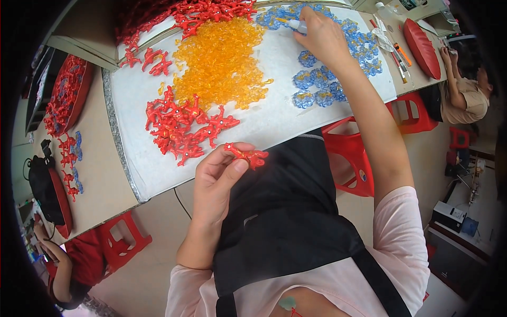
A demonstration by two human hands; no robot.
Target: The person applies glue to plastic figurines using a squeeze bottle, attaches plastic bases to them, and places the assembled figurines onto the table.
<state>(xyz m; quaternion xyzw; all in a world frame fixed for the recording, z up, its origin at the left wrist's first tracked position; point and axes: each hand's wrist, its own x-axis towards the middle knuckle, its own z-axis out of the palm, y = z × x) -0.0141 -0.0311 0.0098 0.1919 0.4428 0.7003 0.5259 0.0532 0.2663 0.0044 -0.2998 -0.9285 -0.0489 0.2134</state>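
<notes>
My left hand (219,171) pinches a small glossy red figure (253,157) between thumb and fingers, just off the table's near edge. At the far side, my right hand (323,38) is closed around a small whitish bottle (301,26) with a thin yellow tip pointing left, over blue clear flower-like pieces (304,99). Those blue pieces spread across the table's right part. A pile of similar red figures (179,127) lies beyond my left hand. Past it, a broad heap of clear orange-yellow bits (222,66) covers the middle of the white sheet (269,124).
More red figures (211,16) are heaped along the back. A red leaf-shaped tray (422,50), an orange marker (402,54) and brushes lie at right. Another filled red tray (79,95) stands at left. Red stools (351,158) flank me; other people sit at both sides.
</notes>
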